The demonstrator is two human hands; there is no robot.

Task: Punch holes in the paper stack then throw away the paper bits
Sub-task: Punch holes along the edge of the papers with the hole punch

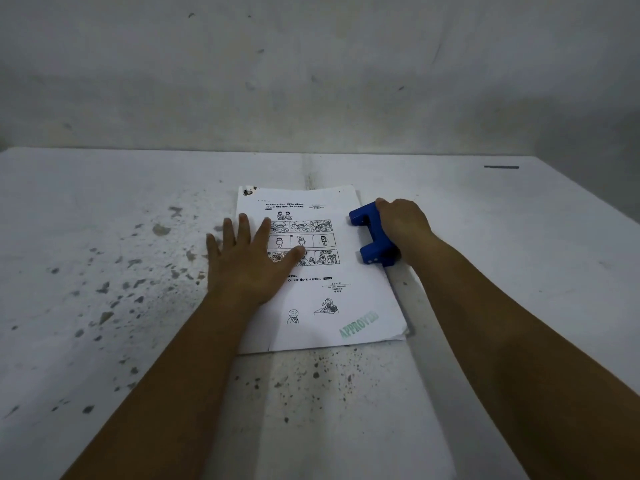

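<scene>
A stack of white printed paper (341,299) lies on the table in front of me, with comic drawings and a green "APPROVED" stamp on the top sheet. My left hand (247,263) rests flat on its left side, fingers spread, pressing the sheets down. A blue two-hole punch (370,237) sits over the stack's right edge, its two heads on the paper. My right hand (403,225) covers the punch's back from the right and grips it. I see no paper bits.
The white table (121,220) is stained with dark specks at the left and front. A dirty grey wall (311,81) rises behind it. A short dark strip (501,167) lies at the far right.
</scene>
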